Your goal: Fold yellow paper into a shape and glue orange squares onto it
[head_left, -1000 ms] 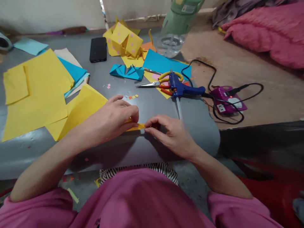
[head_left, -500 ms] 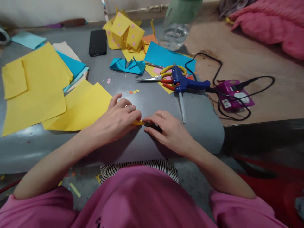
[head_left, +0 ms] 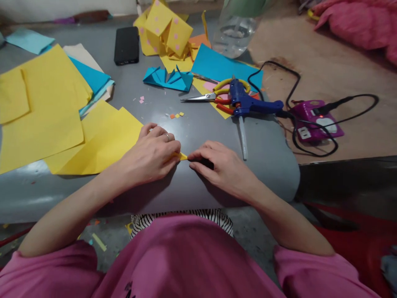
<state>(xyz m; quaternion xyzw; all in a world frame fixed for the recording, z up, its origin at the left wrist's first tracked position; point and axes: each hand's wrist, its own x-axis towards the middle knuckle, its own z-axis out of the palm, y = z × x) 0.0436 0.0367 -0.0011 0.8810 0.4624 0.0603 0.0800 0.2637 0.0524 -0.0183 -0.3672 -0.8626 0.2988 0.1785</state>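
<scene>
Under the curled fingers of my left hand (head_left: 155,153) is a small folded piece of yellow paper (head_left: 183,157), mostly hidden by that hand. Only its pointed tip shows, between my two hands. My right hand (head_left: 221,165) pinches at this tip with thumb and forefinger, low over the grey tabletop. A large yellow sheet (head_left: 102,145) lies beside my left hand, partly behind the wrist. Beyond my hands lie tiny paper scraps (head_left: 176,115) and a folded blue paper piece (head_left: 168,79).
A blue glue gun (head_left: 248,101) rests over scissors (head_left: 201,98), its cord running to a purple power socket (head_left: 319,120). Yellow sheets (head_left: 46,107) lie left. A black phone (head_left: 127,45), a dotted yellow paper model (head_left: 169,31) and a clear water container (head_left: 234,37) stand at the back.
The camera view has shifted slightly. My left hand has drawn back a little to the left, and more of the yellow tip shows between the hands.
</scene>
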